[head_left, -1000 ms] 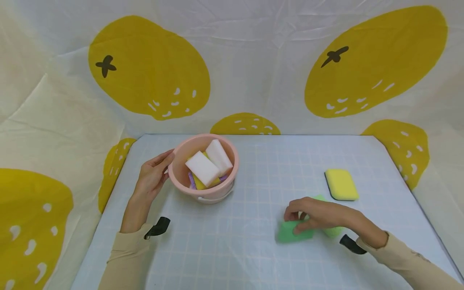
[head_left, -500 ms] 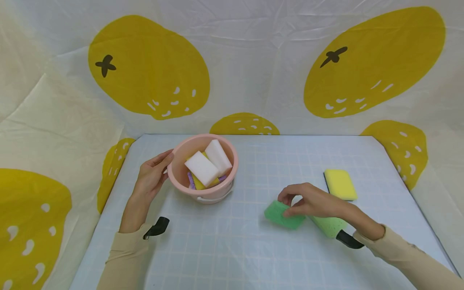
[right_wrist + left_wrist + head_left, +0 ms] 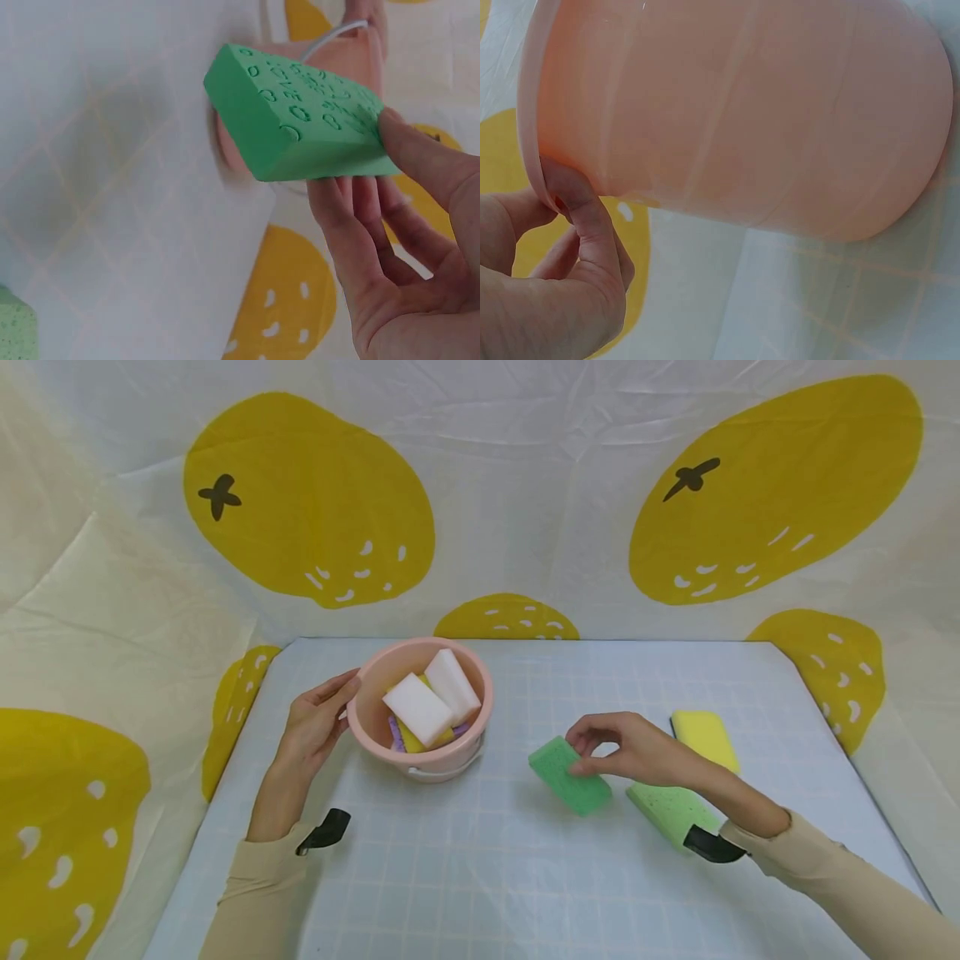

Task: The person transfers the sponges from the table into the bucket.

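Observation:
A pink bucket [image 3: 363,714] stands at the left back of the table, its white handle hanging down in front. Inside lie two white sponges [image 3: 418,708] over yellow and purple ones that are partly covered. My left hand [image 3: 311,731] pinches the bucket's rim, thumb and fingers on either side of the wall, as the left wrist view shows. To the right of the bucket, my right hand [image 3: 622,747] pinches a green sponge [image 3: 570,779] between thumb and fingers, raised off the table and tilted. Marks are pressed into the sponge's face [image 3: 315,90] in the right wrist view.
A light green sponge [image 3: 671,810] lies on the table under my right wrist, partly hidden by it. Behind it is a yellow sponge [image 3: 705,737] with a dark underside. A cloth printed with yellow fruit hangs behind the gridded tabletop [image 3: 450,877].
My right hand has lifted the green sponge from the table and carried it left and away from me, towards the bucket. The left hand and bucket stay in place.

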`<state>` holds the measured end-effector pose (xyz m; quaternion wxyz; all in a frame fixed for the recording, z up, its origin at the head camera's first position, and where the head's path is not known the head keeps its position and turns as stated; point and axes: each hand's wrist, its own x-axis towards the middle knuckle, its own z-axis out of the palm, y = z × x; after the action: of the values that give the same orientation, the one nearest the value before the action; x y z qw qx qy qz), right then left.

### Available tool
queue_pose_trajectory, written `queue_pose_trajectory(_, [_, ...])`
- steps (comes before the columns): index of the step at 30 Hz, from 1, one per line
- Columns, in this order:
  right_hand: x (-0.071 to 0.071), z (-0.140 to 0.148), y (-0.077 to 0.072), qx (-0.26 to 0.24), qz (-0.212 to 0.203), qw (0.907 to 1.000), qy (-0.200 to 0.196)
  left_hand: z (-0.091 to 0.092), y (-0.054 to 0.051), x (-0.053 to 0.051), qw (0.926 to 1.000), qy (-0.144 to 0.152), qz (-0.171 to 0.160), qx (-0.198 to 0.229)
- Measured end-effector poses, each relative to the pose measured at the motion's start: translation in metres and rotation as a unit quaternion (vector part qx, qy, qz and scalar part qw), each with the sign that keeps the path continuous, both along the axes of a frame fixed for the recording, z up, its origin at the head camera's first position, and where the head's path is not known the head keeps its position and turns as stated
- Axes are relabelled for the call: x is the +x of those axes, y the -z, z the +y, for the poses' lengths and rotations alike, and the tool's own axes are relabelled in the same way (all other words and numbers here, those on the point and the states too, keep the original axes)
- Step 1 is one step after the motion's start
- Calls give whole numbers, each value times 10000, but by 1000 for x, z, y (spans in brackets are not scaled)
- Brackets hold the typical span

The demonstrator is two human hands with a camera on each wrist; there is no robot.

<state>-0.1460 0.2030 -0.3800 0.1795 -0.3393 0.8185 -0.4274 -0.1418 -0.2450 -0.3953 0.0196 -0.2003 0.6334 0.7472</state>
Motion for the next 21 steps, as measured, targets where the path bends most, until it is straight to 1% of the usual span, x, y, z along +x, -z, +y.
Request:
queue_pose_trajectory(4, [-5,-7,-9,-57,-49,9998,194,0,-1,0,9999,4,-35,-169])
queue_pose_trajectory(10, [-13,-18,-24,-212,-211,9988,396,1,-4,-2,9984,131,-76,-552])
queue_pose_trajectory(15, [-18,-27,-34,-292,-320,9975,554,1,-6,-3,9968,171,-141,-769])
queue_pose_trajectory(21, [-24,-39,-44,-420,-536,9949,750,0,-8,-4,9922,219,-220,-1204])
